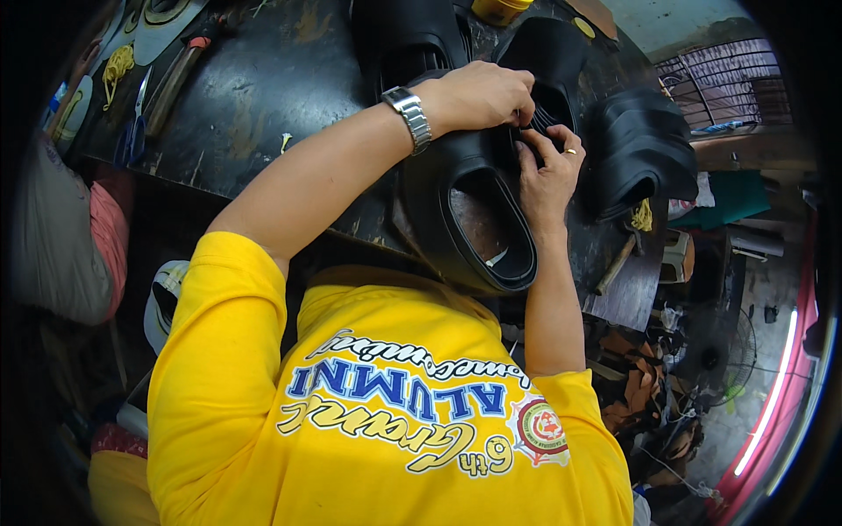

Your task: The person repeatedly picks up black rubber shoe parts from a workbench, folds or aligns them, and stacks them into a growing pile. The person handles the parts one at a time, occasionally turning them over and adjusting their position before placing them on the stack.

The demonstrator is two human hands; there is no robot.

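Person in yellow shirt (pixel 386 394) at a dark worktop (pixel 263 114), 2 bare hands together over a group of black, leather-like curved pieces. Task's thing: the near black piece (pixel 428 197), at the table's near edge in front of the body, oval opening turned toward the person; layered rim. A 2nd black piece (pixel 548 48) sits just beyond, its opening beside the fingers. Ridged black stack (pixel 645 145) off to the right, touched by neither hand.

Left hand (pixel 487 95), metal watch (pixel 407 119) on that wrist, reaches across from the left, fingers bent down, tips close together at a black edge. Right hand (pixel 551 171), 1 ring, comes up along the right side; thumb and fingers curled toward the same spot. Fingertips of the 2 hands nearly meet. Grip: both look like pinches, but contact is partly hidden and black on black; cannot tell if either is clamped on an edge, or which piece's edge it would be.

Step in hand, judged: fine fingertip work at an edge, likely aligning or parting layers. Next move probably calls for 1 hand to steady the piece while the other works along the rim, light pressure, no creasing.

Scissors (pixel 133 131) and a hammer (pixel 173 86) lie far left, not in use.
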